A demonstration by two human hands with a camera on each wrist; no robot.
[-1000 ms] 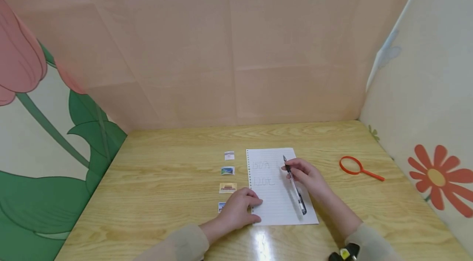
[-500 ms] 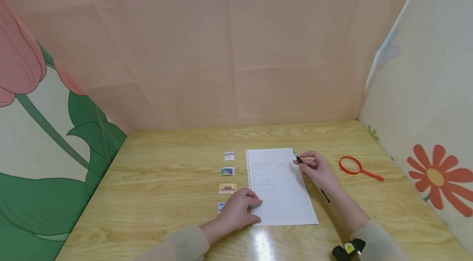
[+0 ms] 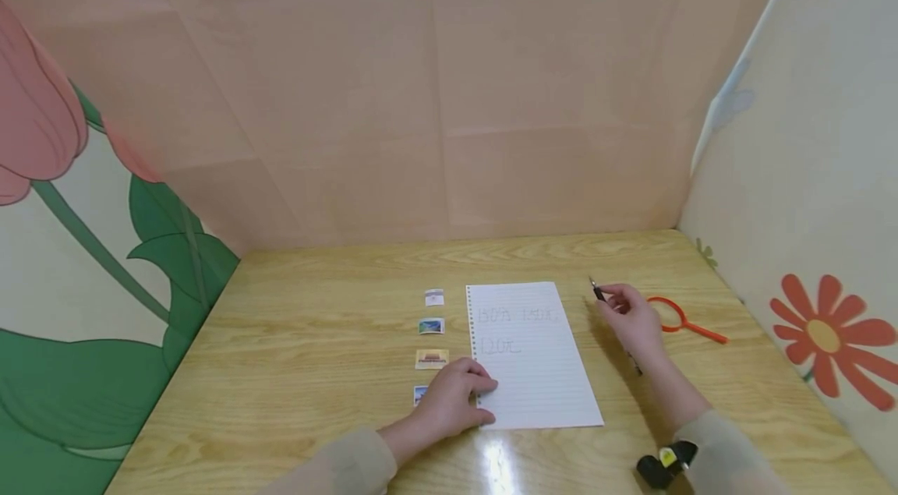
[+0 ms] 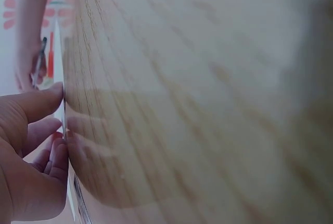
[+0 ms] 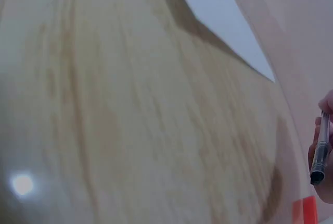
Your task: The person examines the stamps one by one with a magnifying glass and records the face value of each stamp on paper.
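My left hand (image 3: 452, 399) rests at the lower left edge of a lined, hole-punched sheet of paper (image 3: 536, 390), its thumb and fingertips touching the sheet. In the left wrist view the left hand (image 4: 31, 156) lies against the table with its fingers extended. Handwritten figures (image 3: 501, 345) mark the upper half of the paper. Right of the sheet, my right hand (image 3: 634, 327) holds a black-tipped pen (image 3: 598, 291), tip pointing away, above the table. The right wrist view shows the pen's clear barrel (image 5: 321, 140) and dark end beside the hand.
Several small picture stamps (image 3: 431, 326) form a column left of the paper; the nearest (image 3: 420, 394) is partly behind the left hand. A red magnifying glass (image 3: 704, 332) lies just right of the right hand. Walls (image 3: 351, 90) enclose the wooden table (image 3: 295, 370).
My right hand has carried the pen off the paper to the right, towards the magnifying glass. More writing on the upper line is uncovered. The left hand has stayed in place.
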